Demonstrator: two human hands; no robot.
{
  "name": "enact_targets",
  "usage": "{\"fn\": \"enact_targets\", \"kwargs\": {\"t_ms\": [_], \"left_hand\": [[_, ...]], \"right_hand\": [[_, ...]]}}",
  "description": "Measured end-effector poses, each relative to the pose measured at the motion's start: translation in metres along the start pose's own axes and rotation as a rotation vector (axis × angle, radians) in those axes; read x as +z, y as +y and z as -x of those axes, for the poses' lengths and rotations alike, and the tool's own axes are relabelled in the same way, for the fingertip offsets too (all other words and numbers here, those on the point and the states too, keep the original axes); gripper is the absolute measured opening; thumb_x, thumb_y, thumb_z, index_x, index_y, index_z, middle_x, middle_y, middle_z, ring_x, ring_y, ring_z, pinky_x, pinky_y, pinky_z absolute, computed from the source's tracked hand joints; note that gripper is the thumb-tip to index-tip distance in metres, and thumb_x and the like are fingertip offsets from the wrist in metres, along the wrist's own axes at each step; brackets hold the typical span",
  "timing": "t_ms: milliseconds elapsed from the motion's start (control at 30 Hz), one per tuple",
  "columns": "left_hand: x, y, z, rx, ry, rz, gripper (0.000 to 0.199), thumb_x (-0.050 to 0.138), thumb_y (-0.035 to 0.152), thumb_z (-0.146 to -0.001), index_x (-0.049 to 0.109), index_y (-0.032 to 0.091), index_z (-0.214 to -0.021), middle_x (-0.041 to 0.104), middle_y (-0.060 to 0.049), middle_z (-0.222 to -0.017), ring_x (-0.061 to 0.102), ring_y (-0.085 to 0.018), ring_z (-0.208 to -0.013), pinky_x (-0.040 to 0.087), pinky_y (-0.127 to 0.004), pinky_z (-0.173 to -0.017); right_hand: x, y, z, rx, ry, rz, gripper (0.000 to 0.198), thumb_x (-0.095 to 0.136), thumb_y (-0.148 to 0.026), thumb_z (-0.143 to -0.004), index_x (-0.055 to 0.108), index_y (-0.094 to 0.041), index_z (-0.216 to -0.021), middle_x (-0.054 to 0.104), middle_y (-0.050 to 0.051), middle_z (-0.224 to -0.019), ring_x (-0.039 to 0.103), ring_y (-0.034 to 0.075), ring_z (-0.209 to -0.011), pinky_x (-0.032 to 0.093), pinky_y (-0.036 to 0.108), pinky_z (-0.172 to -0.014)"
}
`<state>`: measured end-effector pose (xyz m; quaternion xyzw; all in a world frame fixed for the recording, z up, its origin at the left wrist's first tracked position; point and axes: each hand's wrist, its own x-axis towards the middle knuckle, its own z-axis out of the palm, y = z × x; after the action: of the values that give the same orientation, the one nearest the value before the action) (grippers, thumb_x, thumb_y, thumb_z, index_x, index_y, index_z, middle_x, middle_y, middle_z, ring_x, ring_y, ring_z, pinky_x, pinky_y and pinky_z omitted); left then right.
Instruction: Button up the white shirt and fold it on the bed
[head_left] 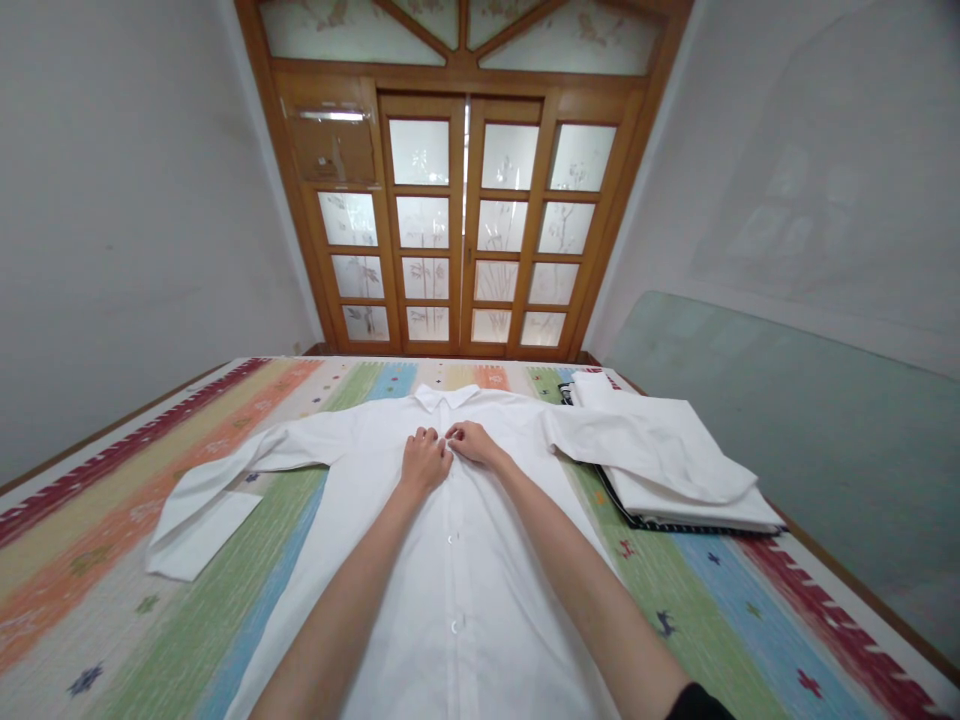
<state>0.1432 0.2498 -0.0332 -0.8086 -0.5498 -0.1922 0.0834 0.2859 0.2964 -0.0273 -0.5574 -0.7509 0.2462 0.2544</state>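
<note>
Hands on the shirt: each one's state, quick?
Left hand: fingers curled at the shirt, grip unclear.
Right hand: fingers bent at its placket, grip unclear.

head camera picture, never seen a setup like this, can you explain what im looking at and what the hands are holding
There is no machine here: these are a person's bare hands, seen from a camera worn on the head, looking forward and down. A white shirt lies front up on a striped cloth, its collar pointing away from the person. The left hand and right hand are at the shirt's front, just below the collar; what their fingertips pinch is too small to tell. To the right, one sleeve rests over a folded white stack. Wooden doors stand beyond.
</note>
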Motion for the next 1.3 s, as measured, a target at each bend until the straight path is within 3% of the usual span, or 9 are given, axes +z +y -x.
{"fn": "enact_targets", "kwargs": {"t_ms": [100, 333, 600, 733, 867, 1000, 1133, 1300], "left_hand": [[0.000, 0.000, 0.001, -0.038, 0.007, 0.003, 0.028, 0.045, 0.026, -0.087, 0.072, 0.020, -0.093, 0.062, -0.013, -0.104, 0.047, -0.028, -0.104, 0.038, -0.040, -0.082], [0.002, 0.000, 0.002, -0.090, 0.005, 0.004, 0.028, 0.046, 0.027, -0.087, 0.073, 0.021, -0.093, 0.062, -0.011, -0.103, 0.047, -0.028, -0.104, 0.038, -0.039, -0.082], [0.004, -0.006, 0.002, -0.077, -0.003, 0.070, 0.028, 0.046, 0.018, -0.086, 0.071, 0.021, -0.096, 0.064, -0.011, -0.104, 0.052, -0.025, -0.104, 0.041, -0.038, -0.086], [0.008, -0.007, 0.002, -0.090, -0.015, 0.112, 0.029, 0.044, 0.018, -0.087, 0.071, 0.020, -0.096, 0.067, -0.011, -0.110, 0.058, -0.025, -0.106, 0.043, -0.039, -0.091], [0.013, -0.007, 0.006, -0.133, -0.036, 0.136, 0.033, 0.042, 0.015, -0.089, 0.067, 0.022, -0.109, 0.064, -0.010, -0.124, 0.055, -0.023, -0.119, 0.040, -0.040, -0.100], [0.012, -0.006, 0.017, -0.083, -0.102, 0.128, 0.041, 0.037, 0.015, -0.091, 0.056, 0.019, -0.127, 0.053, -0.013, -0.139, 0.043, -0.025, -0.133, 0.031, -0.046, -0.109], [0.005, -0.006, 0.034, -0.054, -0.151, 0.118, 0.045, 0.034, 0.020, -0.092, 0.050, 0.018, -0.135, 0.046, -0.014, -0.145, 0.035, -0.027, -0.138, 0.027, -0.050, -0.112], [-0.003, -0.008, 0.048, -0.002, -0.161, 0.194, 0.043, 0.036, 0.021, -0.092, 0.056, 0.019, -0.129, 0.049, -0.011, -0.143, 0.037, -0.025, -0.137, 0.029, -0.049, -0.112]], "right_hand": [[-0.001, 0.000, -0.004, 0.002, -0.032, 0.028, 0.024, 0.060, -0.009, -0.072, 0.072, -0.016, -0.092, 0.071, 0.003, -0.083, 0.062, 0.013, -0.074, 0.045, 0.022, -0.072], [0.003, 0.001, -0.017, 0.050, -0.079, 0.062, 0.017, 0.057, -0.008, -0.072, 0.069, -0.017, -0.081, 0.062, -0.003, -0.059, 0.054, 0.012, -0.053, 0.043, 0.022, -0.057], [0.021, 0.006, 0.013, -0.045, 0.199, 0.089, 0.028, 0.044, -0.006, -0.083, 0.066, -0.016, -0.097, 0.064, 0.008, -0.101, 0.057, 0.015, -0.092, 0.044, 0.029, -0.087], [0.029, -0.001, 0.042, -0.252, 0.175, 0.252, 0.027, 0.045, -0.016, -0.091, 0.066, -0.018, -0.108, 0.060, 0.012, -0.122, 0.054, 0.020, -0.111, 0.041, 0.034, -0.096], [0.034, -0.007, 0.071, -0.297, 0.109, 0.444, 0.041, 0.038, -0.025, -0.096, 0.049, -0.015, -0.135, 0.045, 0.015, -0.144, 0.042, 0.026, -0.131, 0.036, 0.045, -0.104], [0.034, -0.005, 0.100, -0.329, 0.033, 0.486, 0.051, 0.038, -0.034, -0.097, 0.039, -0.011, -0.142, 0.035, 0.017, -0.150, 0.030, 0.026, -0.140, 0.025, 0.045, -0.113], [0.028, -0.002, 0.124, -0.413, -0.031, 0.460, 0.055, 0.038, -0.036, -0.096, 0.037, -0.006, -0.143, 0.033, 0.020, -0.150, 0.026, 0.025, -0.142, 0.023, 0.046, -0.115], [0.016, -0.003, 0.136, -0.441, -0.054, 0.225, 0.037, 0.042, -0.018, -0.090, 0.061, -0.016, -0.122, 0.053, 0.011, -0.138, 0.044, 0.019, -0.132, 0.032, 0.040, -0.110]]}}
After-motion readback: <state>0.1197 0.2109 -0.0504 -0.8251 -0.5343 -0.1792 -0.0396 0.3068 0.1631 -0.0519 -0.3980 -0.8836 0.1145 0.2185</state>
